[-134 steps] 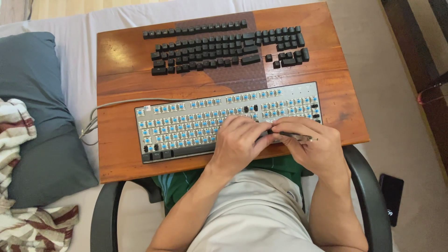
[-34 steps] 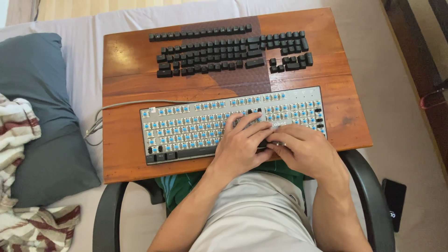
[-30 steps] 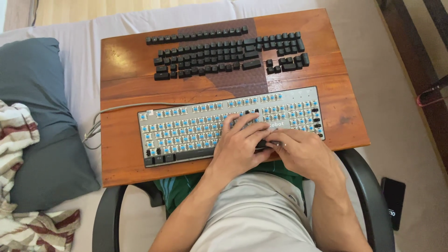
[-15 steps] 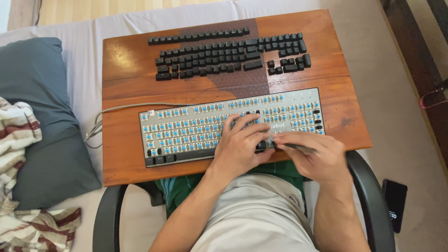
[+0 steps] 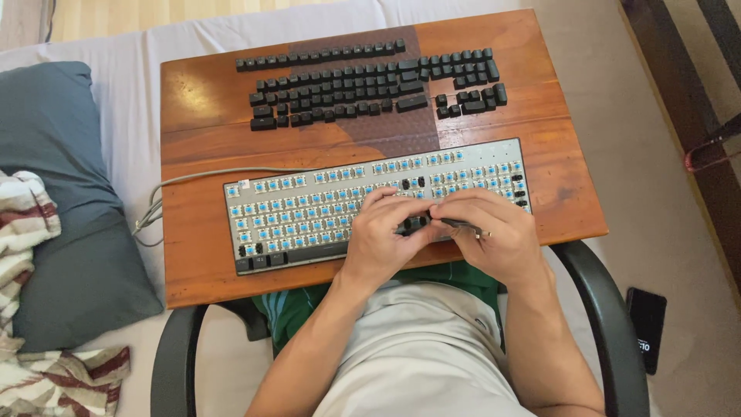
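A wooden board (image 5: 201, 255) spans the chair's arms. Right hand (image 5: 494, 235), curled round a thin metal tool (image 5: 461, 225), has shifted back toward centre frame, meeting the left hand (image 5: 382, 235), whose fingers pinch at the stripped keyboard (image 5: 301, 212); removed keycaps (image 5: 370, 81) sit in rows at upper centre.

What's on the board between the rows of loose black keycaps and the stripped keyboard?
In the head view, only bare wooden board lies between the loose keycaps and the keyboard, plus part of a dark patterned mat under the keycaps.
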